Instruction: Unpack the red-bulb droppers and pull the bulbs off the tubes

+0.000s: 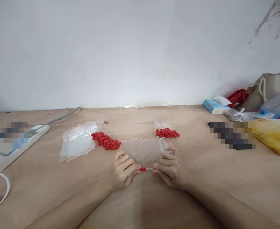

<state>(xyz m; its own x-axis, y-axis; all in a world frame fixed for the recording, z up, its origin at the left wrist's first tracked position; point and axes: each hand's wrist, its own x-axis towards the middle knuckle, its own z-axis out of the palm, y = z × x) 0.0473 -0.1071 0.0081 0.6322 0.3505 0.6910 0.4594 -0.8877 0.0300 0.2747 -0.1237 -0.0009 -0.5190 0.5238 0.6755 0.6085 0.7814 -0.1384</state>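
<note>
Between my hands, a red rubber bulb [143, 169] meets the end of a clear glass dropper tube [149, 169]. The fingers of my left hand [125, 168] are closed on the bulb, hiding most of it. My right hand [169, 167] pinches the tube, whose far end is hidden. Just beyond lies a row of clear tubes [142, 150], side by side. A pile of loose red bulbs [106, 141] sits at the row's left. Behind its right end, several droppers with red bulbs fitted [167, 132] lie with their tubes pointing toward the wall.
Clear plastic bags [79, 143] lie left of the bulbs. A white power strip [22, 149] with cables is at the far left. On the right are a blurred dark object [232, 135], a yellow package [276, 136], a blue tissue pack [216, 105] and a plastic bottle [279, 103].
</note>
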